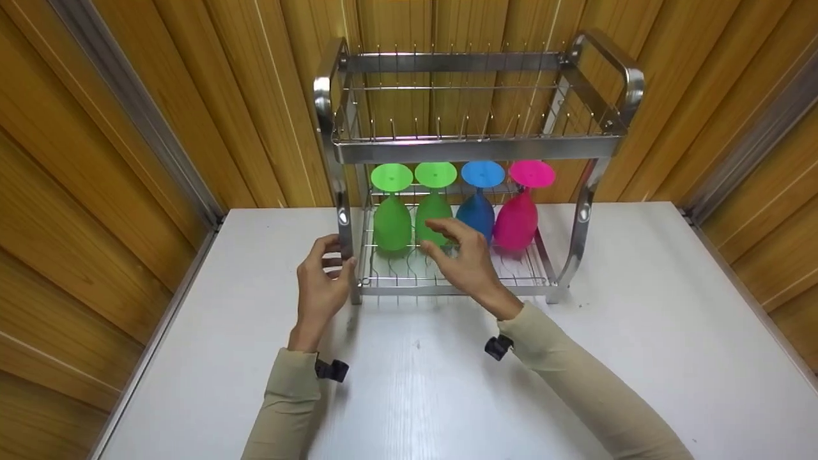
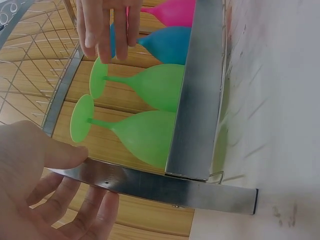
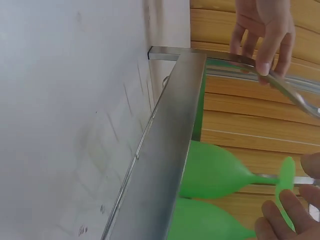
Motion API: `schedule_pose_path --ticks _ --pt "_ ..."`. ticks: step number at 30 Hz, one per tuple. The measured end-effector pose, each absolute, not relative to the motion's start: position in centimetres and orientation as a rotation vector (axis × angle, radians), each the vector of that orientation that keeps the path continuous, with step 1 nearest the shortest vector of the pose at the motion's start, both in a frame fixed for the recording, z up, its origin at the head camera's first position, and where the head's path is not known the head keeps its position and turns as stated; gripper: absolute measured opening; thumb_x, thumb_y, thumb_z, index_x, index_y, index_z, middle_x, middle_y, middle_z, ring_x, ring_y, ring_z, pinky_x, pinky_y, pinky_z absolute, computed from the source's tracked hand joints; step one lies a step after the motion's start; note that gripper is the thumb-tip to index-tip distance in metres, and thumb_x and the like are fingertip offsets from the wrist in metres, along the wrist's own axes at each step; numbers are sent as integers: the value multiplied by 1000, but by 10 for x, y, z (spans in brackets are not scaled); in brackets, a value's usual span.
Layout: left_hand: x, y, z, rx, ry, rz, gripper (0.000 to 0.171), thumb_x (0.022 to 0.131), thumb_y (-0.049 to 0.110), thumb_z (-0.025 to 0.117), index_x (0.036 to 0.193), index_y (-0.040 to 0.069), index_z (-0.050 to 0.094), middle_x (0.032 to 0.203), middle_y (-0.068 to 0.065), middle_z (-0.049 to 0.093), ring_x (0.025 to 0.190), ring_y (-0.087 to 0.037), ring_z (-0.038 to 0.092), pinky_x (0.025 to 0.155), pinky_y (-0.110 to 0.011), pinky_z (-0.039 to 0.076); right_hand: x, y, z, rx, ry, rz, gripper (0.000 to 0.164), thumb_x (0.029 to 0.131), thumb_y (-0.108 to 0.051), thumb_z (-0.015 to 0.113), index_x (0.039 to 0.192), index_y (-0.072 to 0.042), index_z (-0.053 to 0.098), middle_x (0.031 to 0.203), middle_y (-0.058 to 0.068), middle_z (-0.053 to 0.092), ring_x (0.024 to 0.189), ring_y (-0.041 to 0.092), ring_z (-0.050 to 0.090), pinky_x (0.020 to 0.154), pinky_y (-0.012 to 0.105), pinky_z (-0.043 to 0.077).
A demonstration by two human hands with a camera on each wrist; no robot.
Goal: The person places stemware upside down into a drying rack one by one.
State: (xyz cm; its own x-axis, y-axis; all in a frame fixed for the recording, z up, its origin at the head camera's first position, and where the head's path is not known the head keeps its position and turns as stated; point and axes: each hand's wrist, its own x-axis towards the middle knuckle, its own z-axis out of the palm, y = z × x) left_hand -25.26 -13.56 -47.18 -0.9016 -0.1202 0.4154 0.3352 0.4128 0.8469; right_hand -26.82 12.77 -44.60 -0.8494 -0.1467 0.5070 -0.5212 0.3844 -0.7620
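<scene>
A two-tier metal dish rack [image 1: 476, 151] stands on a white table. On its lower tier, wine glasses rest upside down in a row: two green wine glasses [image 1: 392, 223], a blue wine glass [image 1: 480, 211] and a pink wine glass [image 1: 517, 222]. My left hand [image 1: 321, 284] holds the rack's left front post [image 2: 130, 185], thumb on one side and fingers on the other. In front of the right green and blue glasses is my right hand [image 1: 465, 259], thumb and fingers spread apart with nothing between them. The right wrist view has its fingers [image 3: 285, 215] near a green foot; contact is unclear.
The upper tier [image 1: 460, 137] carries thin upright wires and has curved handles [image 1: 629, 89] at both sides. Wood-patterned panels [image 1: 396, 25] rise behind the table [image 1: 409, 383] and along both sides. A small black device [image 1: 332, 370] sits on each wrist.
</scene>
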Motion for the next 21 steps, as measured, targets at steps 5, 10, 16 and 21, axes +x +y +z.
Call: schedule_pose_path --ticks 5,10,16,21 --pt "-254 -134 -473 -181 -2258 -1506 44 94 -1 78 135 4 64 118 -15 74 99 -31 76 81 -41 68 -245 157 -445 567 -2267 1462 34 97 -13 79 131 -7 74 130 11 74 125 28 68 111 40 56" --pt "-254 -136 -474 -184 -2261 -1509 43 95 0 77 135 5 64 118 -16 74 100 -33 76 83 -42 68 -229 185 -442 595 -2215 1418 33 96 -9 80 128 -8 76 126 8 75 122 26 69 108 23 55" --pt "-253 -140 -474 -193 -2263 -1513 42 95 1 76 136 5 65 119 -16 74 101 -33 76 84 -42 68 -215 221 -426 674 -2215 1192 38 93 -5 82 129 -8 75 126 7 76 120 21 70 103 17 55" --pt "-253 -146 -470 -236 -2306 -1497 41 96 5 77 136 6 66 122 -15 73 104 -34 76 88 -46 67 -200 258 -414 596 -2162 1002 44 87 0 85 130 -6 75 129 10 75 126 11 66 111 15 48"
